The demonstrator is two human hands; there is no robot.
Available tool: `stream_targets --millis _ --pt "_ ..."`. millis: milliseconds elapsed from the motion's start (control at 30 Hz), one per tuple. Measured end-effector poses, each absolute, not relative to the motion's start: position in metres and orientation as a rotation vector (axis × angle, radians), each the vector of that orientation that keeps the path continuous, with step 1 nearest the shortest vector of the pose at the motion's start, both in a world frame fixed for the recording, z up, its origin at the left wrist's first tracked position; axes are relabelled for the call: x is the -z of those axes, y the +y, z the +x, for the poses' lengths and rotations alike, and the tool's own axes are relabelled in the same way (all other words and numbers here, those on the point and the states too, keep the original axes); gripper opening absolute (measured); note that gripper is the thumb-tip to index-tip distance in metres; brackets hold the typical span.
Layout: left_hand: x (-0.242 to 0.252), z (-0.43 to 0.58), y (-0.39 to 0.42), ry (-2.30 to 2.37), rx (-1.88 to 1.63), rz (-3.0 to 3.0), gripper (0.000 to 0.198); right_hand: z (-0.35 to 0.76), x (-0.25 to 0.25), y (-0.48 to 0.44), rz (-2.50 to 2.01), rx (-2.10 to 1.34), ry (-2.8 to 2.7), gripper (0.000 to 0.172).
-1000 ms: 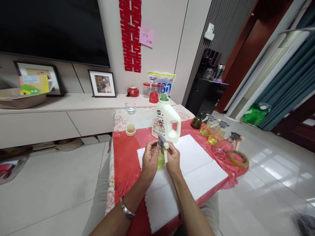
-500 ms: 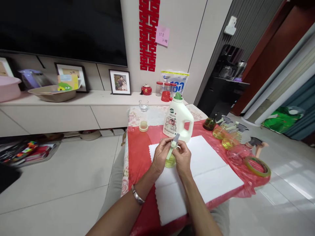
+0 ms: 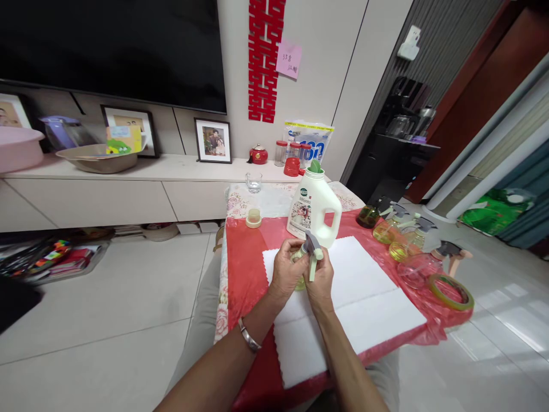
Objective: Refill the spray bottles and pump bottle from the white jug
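Both hands are closed around the neck of a spray bottle [image 3: 300, 284] with yellow liquid, over the white cloth [image 3: 364, 292]. Its grey and pale green trigger head [image 3: 313, 247] sticks up between them. My left hand [image 3: 288, 270] wraps the left side, fingers bent round the collar. My right hand [image 3: 320, 281] grips from the right, close under the trigger. Most of the bottle's body is hidden by the hands. Just behind stands a white detergent jug [image 3: 313, 200] with a green piece in its open mouth.
Several spray bottles [image 3: 405, 243] line the table's right side, with a roll of tape [image 3: 451, 292] near them. A cap [image 3: 253, 218] and a glass cup [image 3: 254, 183] stand at the back left. A red sheet [image 3: 244, 252] covers the table.
The trigger head has turned between my hands, its trigger now pointing more toward me and rightward. My left fingers have shifted round the neck. The view has moved slightly.
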State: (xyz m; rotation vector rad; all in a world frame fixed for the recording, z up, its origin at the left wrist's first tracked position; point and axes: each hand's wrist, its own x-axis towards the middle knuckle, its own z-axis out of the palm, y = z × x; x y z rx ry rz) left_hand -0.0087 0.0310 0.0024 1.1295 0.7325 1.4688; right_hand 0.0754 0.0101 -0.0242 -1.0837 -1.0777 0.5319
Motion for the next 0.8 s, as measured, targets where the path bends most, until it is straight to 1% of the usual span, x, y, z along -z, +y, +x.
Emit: stream_targets --millis 100,233,300,433,533,633,800 --pt "0.002 -0.01 0.033 0.712 -1.493 1.161 0.033 0.082 0.022 0.004 -1.017 -0.634 -1.122 0.05" --pt "0.01 -0.013 0.034 0.733 -1.571 1.272 0.022 0.089 0.022 0.003 -0.957 -0.757 -1.122 0.045" --pt "0.013 -0.014 0.034 0.719 -1.596 1.344 0.022 0.09 0.023 0.006 -0.961 -0.778 -1.109 0.047" --pt "0.01 -0.014 0.03 0.662 -1.612 1.311 0.03 0.089 0.02 0.009 -0.995 -0.77 -1.106 0.045" --pt "0.005 -0.013 0.027 0.695 -1.607 1.183 0.024 0.088 0.018 0.008 -1.004 -0.752 -1.091 0.043" --pt "0.004 -0.012 0.026 0.746 -1.606 1.131 0.017 0.086 0.019 0.007 -1.013 -0.747 -1.05 0.047" --pt "0.006 -0.013 0.025 0.733 -1.589 1.087 0.017 0.082 0.02 0.006 -1.019 -0.778 -1.035 0.055"
